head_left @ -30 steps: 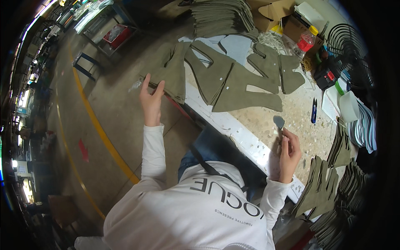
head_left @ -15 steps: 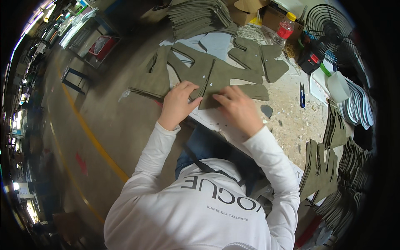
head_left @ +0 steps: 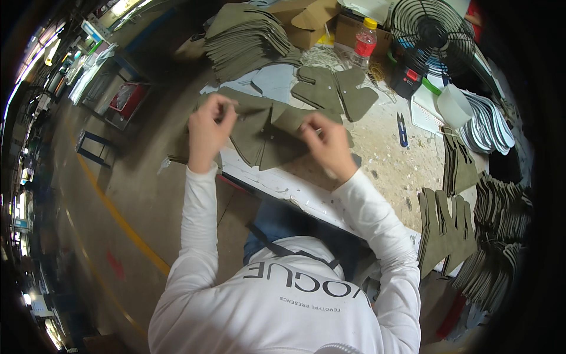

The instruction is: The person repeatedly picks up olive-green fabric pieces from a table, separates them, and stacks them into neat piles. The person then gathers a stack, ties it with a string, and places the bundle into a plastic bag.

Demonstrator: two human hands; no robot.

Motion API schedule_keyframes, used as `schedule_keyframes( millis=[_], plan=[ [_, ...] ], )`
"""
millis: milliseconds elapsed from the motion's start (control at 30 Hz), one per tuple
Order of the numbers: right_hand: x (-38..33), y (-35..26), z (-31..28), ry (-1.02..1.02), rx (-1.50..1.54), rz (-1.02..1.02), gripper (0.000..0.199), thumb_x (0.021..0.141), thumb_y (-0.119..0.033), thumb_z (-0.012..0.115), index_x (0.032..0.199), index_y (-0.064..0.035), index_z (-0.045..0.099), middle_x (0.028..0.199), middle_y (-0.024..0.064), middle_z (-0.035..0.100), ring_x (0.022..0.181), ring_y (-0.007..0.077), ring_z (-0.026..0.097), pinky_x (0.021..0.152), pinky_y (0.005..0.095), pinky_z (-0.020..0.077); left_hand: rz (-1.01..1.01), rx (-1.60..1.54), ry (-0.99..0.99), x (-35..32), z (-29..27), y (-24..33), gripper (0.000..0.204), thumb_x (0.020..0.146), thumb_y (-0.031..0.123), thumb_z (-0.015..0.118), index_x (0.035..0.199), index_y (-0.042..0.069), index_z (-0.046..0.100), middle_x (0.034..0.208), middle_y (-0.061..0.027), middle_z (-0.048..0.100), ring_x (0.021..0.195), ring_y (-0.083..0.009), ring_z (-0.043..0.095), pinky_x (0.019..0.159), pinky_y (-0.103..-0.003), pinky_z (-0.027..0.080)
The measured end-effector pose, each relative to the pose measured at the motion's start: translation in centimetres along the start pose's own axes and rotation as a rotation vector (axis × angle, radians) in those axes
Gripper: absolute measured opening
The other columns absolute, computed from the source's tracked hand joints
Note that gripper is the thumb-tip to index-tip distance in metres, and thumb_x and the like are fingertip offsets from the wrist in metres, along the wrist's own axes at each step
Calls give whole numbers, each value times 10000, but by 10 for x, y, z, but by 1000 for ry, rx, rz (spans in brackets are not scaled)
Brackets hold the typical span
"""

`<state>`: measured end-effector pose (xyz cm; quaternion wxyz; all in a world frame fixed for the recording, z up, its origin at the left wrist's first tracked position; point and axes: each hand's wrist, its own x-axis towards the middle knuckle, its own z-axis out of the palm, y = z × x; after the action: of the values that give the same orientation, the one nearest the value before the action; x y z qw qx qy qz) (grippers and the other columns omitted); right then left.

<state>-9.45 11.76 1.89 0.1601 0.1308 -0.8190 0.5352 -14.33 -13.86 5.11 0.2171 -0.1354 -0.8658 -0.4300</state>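
An olive-green cut fabric piece with a seam or overlap down its middle lies at the table's near edge, its upper part raised between my hands. My left hand is closed in a pinch at its left side. Fingers bent together, my right hand pinches its right part, where a flap folds up. Motion blurs both fingertips a little. Beyond are two more olive cut pieces and light-blue sheets. Other olive cloth partly shows under my left wrist.
A tall stack of olive pieces stands at the back left. Farther right are a bottle, a black fan, blue thread snips and a white roll. More olive stacks sit at the right edge.
Both hands have moved apart, the left one up and leftward. The fabric, flat under my fingers before, is now lifted along its upper part. The view has shifted slightly.
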Motion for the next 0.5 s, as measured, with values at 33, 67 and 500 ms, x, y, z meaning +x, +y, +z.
schedule_keyframes(
  millis=[33,67,500],
  plan=[
    [6,-2,-11,63,28,33,143,872,-114,630,971,-20,673,792,109,692,644,170,642,616,291,501,31,-13,61,13,0,2,124,848,131,687,913,28,666,808,-112,711,708,-178,697,641,-291,518],
    [13,-3,-26,139,64,32,150,892,-118,626,983,-10,675,785,90,704,621,135,628,610,272,495,95,-41,128,28,1,4,143,858,141,691,927,18,667,821,-115,719,730,-176,707,660,-282,526],
    [-23,-21,-218,491,-336,-112,182,910,-68,650,1069,6,700,969,54,723,859,105,667,762,241,542,393,-58,-69,11,57,97,125,872,84,667,970,43,733,892,-82,742,783,-188,723,707,-276,551]
  ],
)
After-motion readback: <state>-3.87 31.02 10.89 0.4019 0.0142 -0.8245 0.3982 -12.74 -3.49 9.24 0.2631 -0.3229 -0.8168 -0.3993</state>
